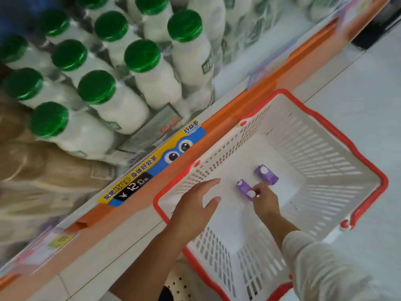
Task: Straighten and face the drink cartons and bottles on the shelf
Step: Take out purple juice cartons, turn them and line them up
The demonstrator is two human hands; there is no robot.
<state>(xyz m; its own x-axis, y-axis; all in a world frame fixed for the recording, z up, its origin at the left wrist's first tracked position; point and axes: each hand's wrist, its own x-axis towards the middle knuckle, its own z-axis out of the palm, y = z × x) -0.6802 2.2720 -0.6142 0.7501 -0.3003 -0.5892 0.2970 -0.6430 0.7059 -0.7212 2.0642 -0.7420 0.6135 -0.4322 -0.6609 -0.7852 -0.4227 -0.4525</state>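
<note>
Your left hand [195, 206] hovers spread; your right hand [265, 203] pinches a purple carton [244, 187].
Two cartons in the basket [319, 148], second carton [266, 175] just beside, bare floor to every wall.

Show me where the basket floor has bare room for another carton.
The basket floor is bare between the far carton and the far wall, and on the near side by the left hand. Crowded: the middle, where the right hand pinches the near carton.
</note>
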